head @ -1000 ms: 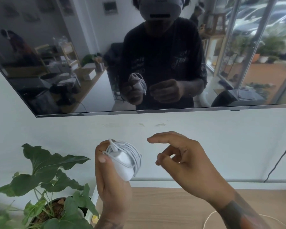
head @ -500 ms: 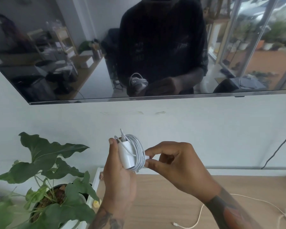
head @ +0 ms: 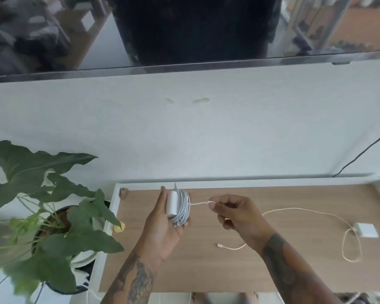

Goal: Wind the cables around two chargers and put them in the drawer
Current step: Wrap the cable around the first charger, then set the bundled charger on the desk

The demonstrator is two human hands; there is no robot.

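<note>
The left hand point(head: 162, 224) grips the first charger point(head: 172, 204) upright above the worktop point(head: 217, 270), near its rear left corner, with the thumb along the left face and the fingers curled under the lower end. The white cable point(head: 183, 207) is wound in close turns around the charger body. A short free end of this cable runs level to the right, where the right hand point(head: 237, 216) pinches the connector point(head: 212, 202) between thumb and forefinger; the remaining fingers are curled loosely. The second charger point(head: 366, 230) lies flat on the worktop close to its right edge, untouched. Its cable point(head: 305, 210) is unwound: it loops toward the front beside the charger, arcs back across the surface and passes behind the right forearm, and its plug end point(head: 219, 245) rests on the wood between the two forearms. A potted plant point(head: 53, 205) stands just off the left edge of the worktop. A dark reflective screen point(head: 53, 40) hangs on the wall above.
</note>
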